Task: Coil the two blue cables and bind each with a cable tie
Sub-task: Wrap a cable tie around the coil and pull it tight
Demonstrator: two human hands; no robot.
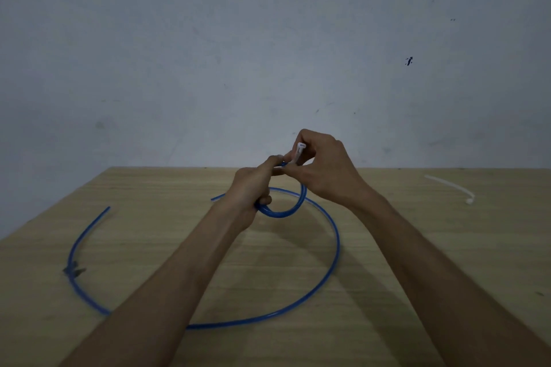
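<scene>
Both hands meet above the far middle of the table, raised a little off its surface. The left hand is curled into a loose fist around a small coil of blue cable, whose round loop hangs out below the fingers; its index finger stretches forward to touch the top of the coil. The right hand pinches a white cable tie between thumb and fingertips, right at the spot where the left index finger presses; the tie stands nearly upright, its squared head uppermost, and its lower part disappears between the fingers, so whether it already circles the coil cannot be told. A second blue cable lies uncoiled on the table in a wide open curve, sweeping from beside the hands around the right, under the left forearm and up to a free end at the left. A spare cable tie lies flat near the far right edge, well apart from the hands. The table is pale wood with a faint straight grain and a few dark smudges, one beside the loose cable at the left. Behind it rises a dull grey-white wall, scuffed and marked with small dark specks. Both cables look smooth, thin and glossy.
</scene>
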